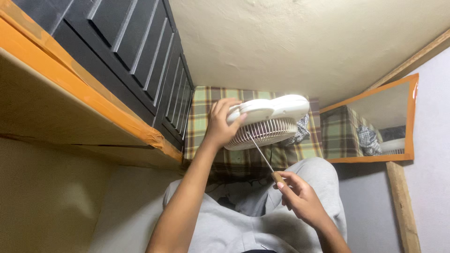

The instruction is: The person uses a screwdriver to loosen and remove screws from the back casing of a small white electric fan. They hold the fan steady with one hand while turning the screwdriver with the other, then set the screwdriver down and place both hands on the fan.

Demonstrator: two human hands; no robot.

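My left hand (pixel 219 122) grips the rim of a white box fan (pixel 269 119), holding it up and tilted over a plaid cloth. My right hand (pixel 300 194) holds a screwdriver (pixel 262 156) by its wooden handle. The thin metal shaft runs up and to the left, and its tip touches the fan's grille. My grey-trousered knees are below both hands.
Plaid bedding (pixel 201 105) lies beyond the fan. A dark panelled cabinet (pixel 140 51) and an orange-edged board (pixel 70 84) fill the left. An orange-framed mirror (pixel 375 124) leans at the right beside a wooden post (pixel 402 206). A patterned rag (pixel 300 129) lies behind the fan.
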